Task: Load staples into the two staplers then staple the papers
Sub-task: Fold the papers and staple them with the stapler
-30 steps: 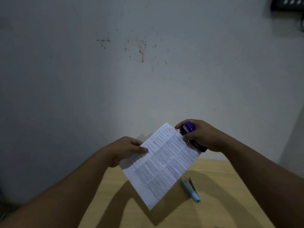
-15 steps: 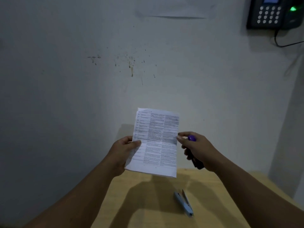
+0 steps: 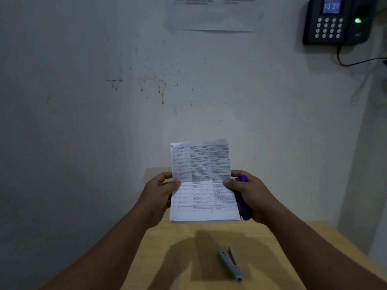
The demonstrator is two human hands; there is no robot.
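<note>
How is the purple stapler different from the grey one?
The purple stapler is held up in the right hand beside the papers; the grey stapler lies on the wooden table, untouched. The grey stapler gapes open at one end; the purple stapler's state is hidden by fingers. Both are small and slim.

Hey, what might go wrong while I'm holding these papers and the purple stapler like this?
The right hand grips both the purple stapler and the papers, so either might slip. The papers hang in the air, unsupported. The grey stapler lies open on the table.
</note>
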